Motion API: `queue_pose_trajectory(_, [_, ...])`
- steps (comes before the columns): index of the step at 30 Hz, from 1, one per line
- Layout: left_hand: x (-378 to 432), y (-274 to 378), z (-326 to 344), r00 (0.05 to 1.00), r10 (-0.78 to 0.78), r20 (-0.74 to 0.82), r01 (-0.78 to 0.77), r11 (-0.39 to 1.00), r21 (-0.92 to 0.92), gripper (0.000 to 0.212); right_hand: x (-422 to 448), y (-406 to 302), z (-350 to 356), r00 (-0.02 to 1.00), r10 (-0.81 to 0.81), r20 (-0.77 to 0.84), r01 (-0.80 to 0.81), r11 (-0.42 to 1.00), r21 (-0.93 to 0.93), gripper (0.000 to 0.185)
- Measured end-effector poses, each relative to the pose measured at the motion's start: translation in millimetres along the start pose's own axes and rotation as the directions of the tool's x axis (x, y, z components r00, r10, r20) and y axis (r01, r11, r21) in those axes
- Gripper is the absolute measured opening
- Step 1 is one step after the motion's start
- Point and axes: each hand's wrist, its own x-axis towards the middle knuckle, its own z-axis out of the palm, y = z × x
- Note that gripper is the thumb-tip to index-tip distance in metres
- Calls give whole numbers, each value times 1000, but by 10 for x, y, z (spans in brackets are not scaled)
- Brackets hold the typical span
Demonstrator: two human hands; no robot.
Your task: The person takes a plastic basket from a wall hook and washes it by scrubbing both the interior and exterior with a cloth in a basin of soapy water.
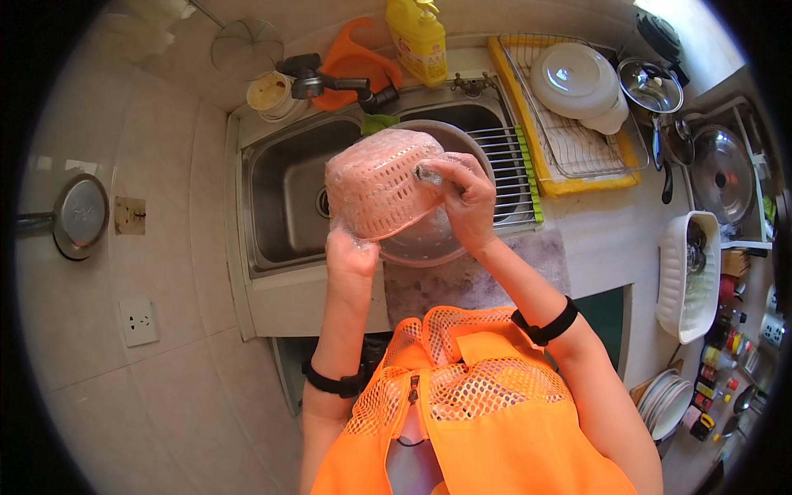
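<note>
A pink perforated plastic basket (387,185), coated in soap suds, is held tilted on its side above the sink. My left hand (352,250) grips its lower left edge, with the fingers hidden behind it. Against the basket's right side, my right hand (467,192) presses a sudsy scrubbing pad (427,174) between thumb and fingers. Beneath the basket sits a large translucent basin (427,244), partly covered by it. The left bowl of the stainless steel sink (281,198) lies beside the basin.
A black faucet (337,83) reaches over the sink from behind. Behind stand an orange plastic container (356,65) and a yellow detergent bottle (421,43). On the right are a roll-up rack (507,176), a wire dish rack (581,148) with white crockery, and a white tub (671,278).
</note>
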Motion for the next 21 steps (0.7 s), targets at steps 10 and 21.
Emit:
queue_pose_trajectory(10, [59,-70,-53,998,28,55,-32,996,87,44,180,13,-50,994,-75,-76,70,995,-69,36])
queue_pose_trajectory(21, [-195,-35,97,900,397,180,-430,874,226,57,284,-218,-7,999,-53,6,53,996,-78,28])
